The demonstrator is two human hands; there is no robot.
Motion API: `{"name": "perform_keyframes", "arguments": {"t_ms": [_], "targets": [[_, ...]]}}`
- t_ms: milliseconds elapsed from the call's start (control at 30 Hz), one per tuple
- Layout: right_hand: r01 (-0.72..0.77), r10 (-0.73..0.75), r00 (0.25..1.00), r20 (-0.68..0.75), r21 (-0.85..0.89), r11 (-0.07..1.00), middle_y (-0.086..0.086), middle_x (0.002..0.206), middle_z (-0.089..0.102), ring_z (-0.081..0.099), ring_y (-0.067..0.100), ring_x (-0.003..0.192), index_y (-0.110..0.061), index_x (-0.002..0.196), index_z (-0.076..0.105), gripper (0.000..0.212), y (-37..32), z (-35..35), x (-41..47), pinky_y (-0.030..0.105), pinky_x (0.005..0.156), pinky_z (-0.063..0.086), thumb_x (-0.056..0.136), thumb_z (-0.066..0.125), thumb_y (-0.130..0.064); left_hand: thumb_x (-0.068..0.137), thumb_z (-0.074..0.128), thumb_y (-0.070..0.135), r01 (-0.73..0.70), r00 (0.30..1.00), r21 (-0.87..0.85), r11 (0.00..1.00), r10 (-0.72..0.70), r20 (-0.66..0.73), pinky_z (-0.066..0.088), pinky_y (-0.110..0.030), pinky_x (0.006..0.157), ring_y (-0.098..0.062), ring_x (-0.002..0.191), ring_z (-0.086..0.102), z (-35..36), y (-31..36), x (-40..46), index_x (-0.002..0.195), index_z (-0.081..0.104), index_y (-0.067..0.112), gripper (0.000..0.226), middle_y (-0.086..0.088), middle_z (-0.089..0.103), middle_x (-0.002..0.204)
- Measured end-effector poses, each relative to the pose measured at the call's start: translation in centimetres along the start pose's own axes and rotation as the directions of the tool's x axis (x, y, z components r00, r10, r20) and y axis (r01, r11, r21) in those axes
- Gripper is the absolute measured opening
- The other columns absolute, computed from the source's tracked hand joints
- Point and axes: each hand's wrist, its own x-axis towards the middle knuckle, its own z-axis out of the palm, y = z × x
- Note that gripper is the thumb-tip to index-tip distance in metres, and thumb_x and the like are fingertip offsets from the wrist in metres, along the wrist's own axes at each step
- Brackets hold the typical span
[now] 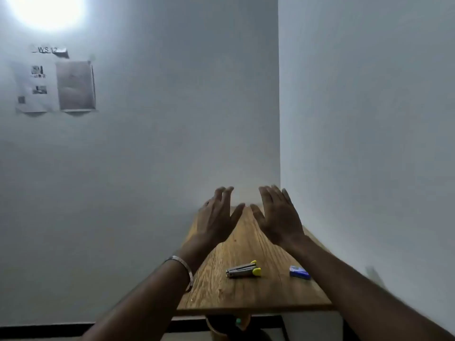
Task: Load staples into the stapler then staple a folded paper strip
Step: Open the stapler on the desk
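We hold nothing yet: our left hand [218, 217] and right hand [278, 215] are both raised above the far end of the table [246, 296], backs toward us, fingers straight and spread, thumbs angled inward until their tips nearly meet. Neither hand touches the wood or any object, so we read this as a showing of empty hands ahead of the work, not a reach. A metal bangle [182, 269] sits on our left wrist, clear of everything. Below and nearer to us lies the stapler [243, 269], on the table between our forearms, its metal body flat and its yellow end pointing right; it appears shut, though the blur leaves us unsure. To its right, well apart and near the table's right edge, rests a small blue box [299, 272], which we take to hold the staples; placed there, it suits a pick by the right hand while the left steadies the stapler. We cannot find the paper strip anywhere on the table, so it may be out of view. Loading has not begun. On the wall to the left hang printed sheets [55, 88] under a label, with a bright lamp [48, 8] glaring above them.
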Motion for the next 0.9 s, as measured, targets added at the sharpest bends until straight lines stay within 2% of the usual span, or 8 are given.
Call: {"name": "perform_keyframes", "arguments": {"t_ms": [67, 200, 300, 367, 467, 667, 800, 900], "targets": [[-0.008, 0.007, 1.000, 0.018, 0.023, 1.000, 0.007, 0.143, 0.055, 0.050, 0.025, 0.132, -0.014, 0.142, 0.048, 0.055, -0.6, 0.1, -1.6, 0.037, 0.112, 0.037, 0.100, 0.041, -0.049, 0.097, 0.038, 0.057, 0.035, 0.997, -0.061, 0.998, -0.031, 0.065, 0.053, -0.031, 0.071, -0.019, 0.097, 0.063, 0.0, 0.4, -1.6, 0.133, 0.048, 0.018, 0.053, -0.003, 0.049, 0.136], [-0.039, 0.027, 0.987, 0.160, 0.068, 0.997, 0.003, 0.124, 0.063, 0.060, 0.019, 0.105, -0.018, 0.124, 0.061, 0.041, -1.2, 1.8, -4.9, 0.030, 0.087, 0.049, 0.098, 0.042, -0.044, 0.099, 0.047, 0.039, 0.077, 0.965, -0.100, 0.992, -0.049, 0.259, 0.054, -0.033, 0.071, -0.013, 0.083, 0.059, 2.2, -0.2, -5.1, 0.102, 0.062, 0.018, 0.025, -0.001, 0.064, 0.108], [-0.068, 0.026, 0.951, 0.308, 0.125, 0.990, 0.002, 0.124, 0.061, 0.060, 0.017, 0.103, -0.019, 0.122, 0.062, 0.034, -1.1, 3.1, -6.5, 0.029, 0.085, 0.049, 0.098, 0.047, -0.037, 0.097, 0.051, 0.036, 0.144, 0.896, -0.106, 0.984, -0.084, 0.437, 0.048, -0.024, 0.075, -0.008, 0.092, 0.055, 4.1, -1.4, -7.1, 0.110, 0.058, 0.023, 0.019, 0.002, 0.061, 0.118], [-0.109, 0.042, 0.920, 0.390, 0.151, 0.983, 0.003, 0.130, 0.059, 0.058, 0.018, 0.111, -0.019, 0.128, 0.061, 0.036, -0.9, 4.0, -7.3, 0.030, 0.091, 0.048, 0.098, 0.050, -0.035, 0.095, 0.052, 0.041, 0.188, 0.856, -0.098, 0.977, -0.114, 0.504, 0.042, -0.023, 0.081, -0.008, 0.104, 0.052, 5.2, -2.1, -8.1, 0.120, 0.054, 0.026, 0.029, 0.005, 0.054, 0.128], [-0.172, 0.079, 0.876, 0.476, 0.156, 0.973, 0.003, 0.133, 0.059, 0.056, 0.019, 0.119, -0.020, 0.131, 0.060, 0.038, -0.5, 5.2, -8.0, 0.034, 0.098, 0.045, 0.097, 0.053, -0.038, 0.094, 0.054, 0.049, 0.218, 0.807, -0.121, 0.968, -0.109, 0.581, 0.045, -0.024, 0.085, -0.009, 0.104, 0.054, 6.2, -3.2, -8.7, 0.131, 0.054, 0.027, 0.043, 0.004, 0.057, 0.127], [-0.155, 0.051, 0.882, 0.468, 0.188, 0.970, -0.002, 0.110, 0.070, 0.062, 0.017, 0.102, -0.022, 0.112, 0.069, 0.025, 0.0, 6.7, -8.7, 0.036, 0.088, 0.049, 0.096, 0.056, -0.036, 0.091, 0.064, 0.037, 0.160, 0.817, -0.203, 0.966, -0.015, 0.576, 0.051, -0.024, 0.088, -0.006, 0.098, 0.055, 7.3, -4.4, -8.8, 0.122, 0.064, 0.030, 0.032, 0.007, 0.058, 0.117], [-0.217, 0.067, 0.896, 0.439, 0.302, 0.928, -0.007, 0.113, 0.069, 0.060, 0.010, 0.104, -0.027, 0.115, 0.070, 0.023, 0.6, 7.5, -8.8, 0.030, 0.092, 0.048, 0.096, 0.058, -0.033, 0.092, 0.062, 0.035, 0.114, 0.860, -0.251, 0.961, 0.030, 0.509, 0.050, -0.021, 0.084, -0.001, 0.094, 0.055, 8.0, -4.6, -9.0, 0.123, 0.062, 0.035, 0.031, 0.014, 0.062, 0.112], [-0.277, 0.087, 0.888, 0.452, 0.373, 0.886, -0.009, 0.117, 0.063, 0.056, 0.007, 0.107, -0.027, 0.122, 0.067, 0.030, 1.0, 7.9, -8.6, 0.024, 0.091, 0.045, 0.093, 0.063, -0.037, 0.095, 0.058, 0.033, 0.162, 0.871, -0.327, 0.931, 0.021, 0.490, 0.046, -0.017, 0.080, 0.004, 0.094, 0.055, 8.2, -4.8, -9.0, 0.118, 0.063, 0.038, 0.024, 0.017, 0.063, 0.109]]}}
